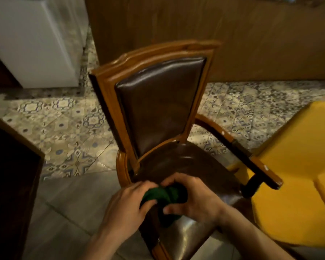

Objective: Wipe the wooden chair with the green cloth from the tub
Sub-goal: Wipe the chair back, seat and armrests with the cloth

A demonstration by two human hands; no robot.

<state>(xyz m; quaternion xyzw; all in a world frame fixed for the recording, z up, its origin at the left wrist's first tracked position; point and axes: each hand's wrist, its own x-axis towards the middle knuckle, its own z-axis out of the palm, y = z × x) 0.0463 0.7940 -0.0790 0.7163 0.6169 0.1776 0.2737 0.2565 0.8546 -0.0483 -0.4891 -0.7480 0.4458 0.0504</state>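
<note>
A wooden chair (120,113) with a carved frame and dark brown leather back and seat stands in the middle of the view, its back facing away from me. Just above the seat, a bunched dark green cloth (164,194) is held between both hands. My left hand (126,201) grips its left side with the thumb over it. My right hand (193,196) curls over its right side, fingers wrapped around the fabric. The tub is not in view.
A yellow cushioned seat (289,194) presses against the chair's right armrest (251,156). A dark wooden cabinet (9,181) stands at the left. A wooden panel wall (233,34) rises behind, and a white appliance (26,40) sits at the back left on patterned floor tiles.
</note>
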